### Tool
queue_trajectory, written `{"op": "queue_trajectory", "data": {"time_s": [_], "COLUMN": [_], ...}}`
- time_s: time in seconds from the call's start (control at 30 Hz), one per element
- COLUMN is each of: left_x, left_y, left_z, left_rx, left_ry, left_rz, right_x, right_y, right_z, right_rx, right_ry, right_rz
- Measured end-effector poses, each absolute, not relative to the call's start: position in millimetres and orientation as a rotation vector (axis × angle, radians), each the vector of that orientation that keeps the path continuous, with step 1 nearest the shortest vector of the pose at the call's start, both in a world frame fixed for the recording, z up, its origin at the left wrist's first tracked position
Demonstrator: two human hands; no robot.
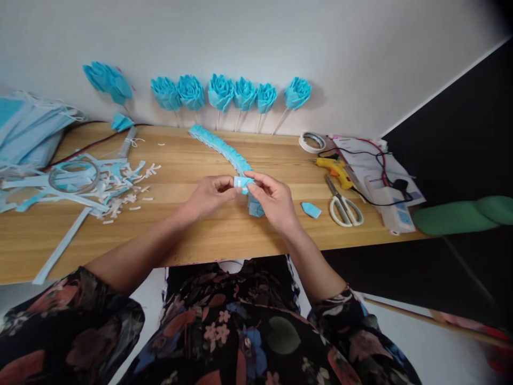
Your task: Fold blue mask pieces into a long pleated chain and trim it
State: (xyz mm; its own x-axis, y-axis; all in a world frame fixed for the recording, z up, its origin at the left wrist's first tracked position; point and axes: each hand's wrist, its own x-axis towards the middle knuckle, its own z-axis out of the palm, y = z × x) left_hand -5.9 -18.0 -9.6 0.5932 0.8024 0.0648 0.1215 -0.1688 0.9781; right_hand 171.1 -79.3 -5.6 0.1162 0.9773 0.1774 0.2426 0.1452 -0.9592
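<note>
Between my two hands is a small blue fabric piece (243, 183) with a white strip on it. My left hand (212, 193) pinches its left edge, while the fingers of my right hand (276, 200) are closed on its right side. Behind the hands, a long row of folded blue pieces (220, 147) curves away toward the wall. A stack of blue pieces (255, 207) shows just below the held one, partly covered by my right hand. To the right of that hand, one loose blue piece (311, 209) lies flat on the wooden table (200, 235).
Several blue flowers on sticks (221, 93) lean against the wall. At right are scissors (345, 206), a yellow glue gun (334, 171), a tape roll (312, 142), a power strip (395, 209) and cords. At left lie face masks (36, 131), clear tape (74, 177) and scraps (120, 200).
</note>
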Motion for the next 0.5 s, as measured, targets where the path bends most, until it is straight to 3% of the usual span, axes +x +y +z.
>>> {"op": "queue_trajectory", "data": {"time_s": [0.5], "left_x": [-6.0], "left_y": [-22.1], "left_z": [-7.2], "left_rx": [1.648], "left_ry": [0.585], "left_rz": [0.719], "right_x": [171.8], "right_y": [-80.8], "right_z": [-7.9], "right_rx": [-1.267], "right_ry": [-1.368], "right_rz": [1.031]}}
